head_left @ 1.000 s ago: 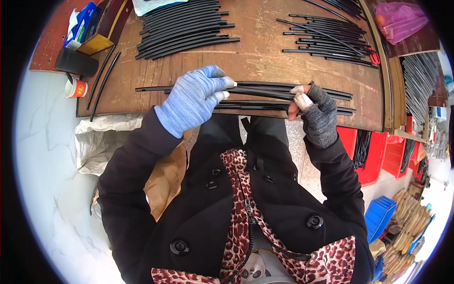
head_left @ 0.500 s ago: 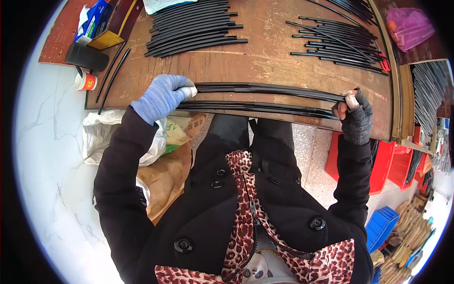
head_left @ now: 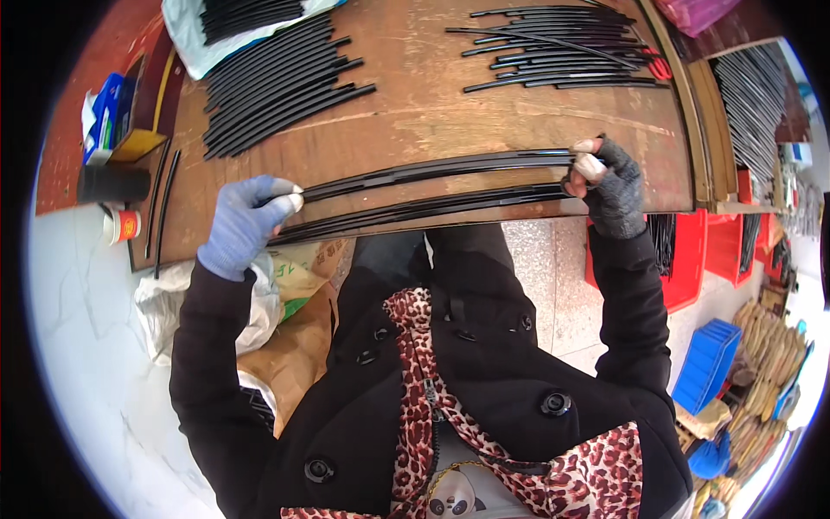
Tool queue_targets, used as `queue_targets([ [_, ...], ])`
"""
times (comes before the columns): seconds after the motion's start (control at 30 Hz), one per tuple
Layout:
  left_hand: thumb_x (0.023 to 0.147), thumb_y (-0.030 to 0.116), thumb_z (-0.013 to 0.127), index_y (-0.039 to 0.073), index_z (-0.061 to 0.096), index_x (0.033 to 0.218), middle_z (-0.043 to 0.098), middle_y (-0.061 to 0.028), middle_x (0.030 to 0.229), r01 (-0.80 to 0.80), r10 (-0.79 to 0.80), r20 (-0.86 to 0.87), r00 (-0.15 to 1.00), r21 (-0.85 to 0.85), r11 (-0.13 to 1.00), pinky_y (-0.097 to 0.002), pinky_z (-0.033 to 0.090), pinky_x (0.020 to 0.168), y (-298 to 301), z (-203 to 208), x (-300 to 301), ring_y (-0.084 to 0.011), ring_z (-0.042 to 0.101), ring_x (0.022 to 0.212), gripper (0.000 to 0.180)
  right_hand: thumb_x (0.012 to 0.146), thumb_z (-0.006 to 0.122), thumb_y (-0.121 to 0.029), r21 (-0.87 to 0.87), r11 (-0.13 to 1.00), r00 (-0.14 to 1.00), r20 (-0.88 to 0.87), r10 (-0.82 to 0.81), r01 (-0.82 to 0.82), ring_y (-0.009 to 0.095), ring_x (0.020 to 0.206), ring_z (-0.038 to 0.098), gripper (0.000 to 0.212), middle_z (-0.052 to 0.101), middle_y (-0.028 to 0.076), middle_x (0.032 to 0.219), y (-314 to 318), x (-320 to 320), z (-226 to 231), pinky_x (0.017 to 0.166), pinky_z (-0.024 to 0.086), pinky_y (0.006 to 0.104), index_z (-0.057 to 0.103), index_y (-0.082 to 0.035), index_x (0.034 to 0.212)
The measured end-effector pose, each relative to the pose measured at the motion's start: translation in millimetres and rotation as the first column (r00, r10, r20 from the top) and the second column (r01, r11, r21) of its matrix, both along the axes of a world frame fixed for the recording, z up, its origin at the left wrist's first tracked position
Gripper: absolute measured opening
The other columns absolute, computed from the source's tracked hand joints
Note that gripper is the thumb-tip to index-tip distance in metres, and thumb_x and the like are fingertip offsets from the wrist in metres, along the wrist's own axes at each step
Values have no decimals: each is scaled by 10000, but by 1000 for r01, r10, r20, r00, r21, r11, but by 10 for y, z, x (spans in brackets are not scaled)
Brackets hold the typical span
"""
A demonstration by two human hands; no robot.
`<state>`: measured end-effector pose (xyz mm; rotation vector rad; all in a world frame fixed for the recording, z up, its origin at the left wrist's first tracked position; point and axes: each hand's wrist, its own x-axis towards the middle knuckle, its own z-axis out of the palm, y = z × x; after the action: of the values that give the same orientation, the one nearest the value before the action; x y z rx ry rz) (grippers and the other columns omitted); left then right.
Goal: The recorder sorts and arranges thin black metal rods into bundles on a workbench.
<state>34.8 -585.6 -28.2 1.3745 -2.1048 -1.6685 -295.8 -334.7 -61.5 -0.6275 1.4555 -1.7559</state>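
Observation:
Across the table's near part run two groups of long, thin, glossy black rods. My left hand, in a blue glove with whitish fingertips, is closed on the left end of the farther black rods. Their right end is pinched between the thumb and fingers of my right hand, in a dark grey glove with bare or taped fingertips. Nearer the table edge lies the second group of black rods, its ends close under both hands; whether the fingers also grip these I cannot make out.
On the wooden table lie a left stack of black rods and a looser right pile beside red-handled scissors. At left stand a paper cup and a black cylinder. Red bins stand below right.
The whole view has turned and shifted, so the table's things appear farther left and higher. Both hands keep hold of the farther rods, which now slope down toward my left hand.

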Motion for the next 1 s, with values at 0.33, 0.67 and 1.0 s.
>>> queue_targets([
  [0.33,718,1,627,-20,648,829,570,-40,599,-73,76,-81,994,46,996,-165,333,411,-472,-254,536,-68,424,410,115,787,549,6,-93,996,989,149,27,-13,116,499,441,140,526,55,633,638,-1275,-86,491,380,227,577,-30,919],
  [0.67,735,5,631,-37,637,827,578,-39,726,12,-7,21,1000,-197,980,-202,423,525,-581,-726,415,-113,508,550,101,801,599,-133,568,810,757,-591,279,145,180,578,528,146,580,66,687,565,-1769,-363,554,432,312,585,-9,877],
  [1.0,766,83,607,21,650,874,580,-52,861,268,-104,316,943,-536,800,-244,455,677,-584,-414,4,-185,561,708,132,756,547,-181,282,799,-144,-900,412,531,304,777,598,234,637,86,928,-991,-1475,-138,665,471,384,583,-127,981],
])
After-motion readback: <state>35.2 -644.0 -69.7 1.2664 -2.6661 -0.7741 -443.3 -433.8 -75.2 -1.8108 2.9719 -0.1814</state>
